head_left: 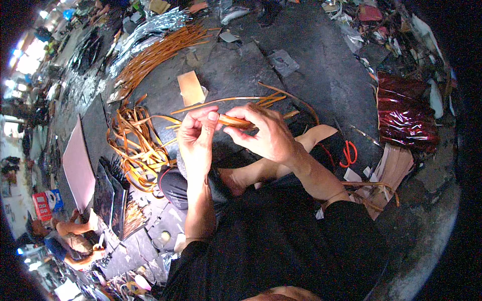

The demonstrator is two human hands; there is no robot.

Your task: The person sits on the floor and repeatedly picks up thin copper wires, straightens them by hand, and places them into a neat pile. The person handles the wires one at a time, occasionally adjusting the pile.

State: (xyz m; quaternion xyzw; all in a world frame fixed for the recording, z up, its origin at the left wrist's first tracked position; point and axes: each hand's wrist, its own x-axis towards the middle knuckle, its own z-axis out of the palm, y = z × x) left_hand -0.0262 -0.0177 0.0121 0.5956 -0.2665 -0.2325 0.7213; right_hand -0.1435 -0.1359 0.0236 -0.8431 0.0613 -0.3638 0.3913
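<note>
Two grips: left grip (196,135) and right grip (268,133) meet close together above the lap, probably so that a short thing can be handled from both ends.
Orange strip: held up between the hands, clear of the floor (331,75); its band (235,121) runs from the left thumb tip into the curled right fingers.
Left pinch: thumb and fingers are closed on the near end of the orange strip, which likely steadies it against twisting.
Right hold: fingers and thumb are wrapped around the longer part, seemingly to press it flat; whether it is folded inside, I cannot tell.
Tangled coil: a heap of loose tan strips (136,150) lies on the floor left of the hands, within easy reach; whether it joins the held piece is hidden.
Loose lengths: a few straight strips (221,102) lie just beyond the hands, near the tan card (191,88).
Red scissors: the red-handled scissors (347,150) rest right of the right forearm, perhaps set there to be handy yet apart from the fingers.
Far bundle: brown strips (158,56) lie side by side, perhaps to avoid tangling.
Right edge: a shiny dark-red sheet (405,113) lies well apart.
</note>
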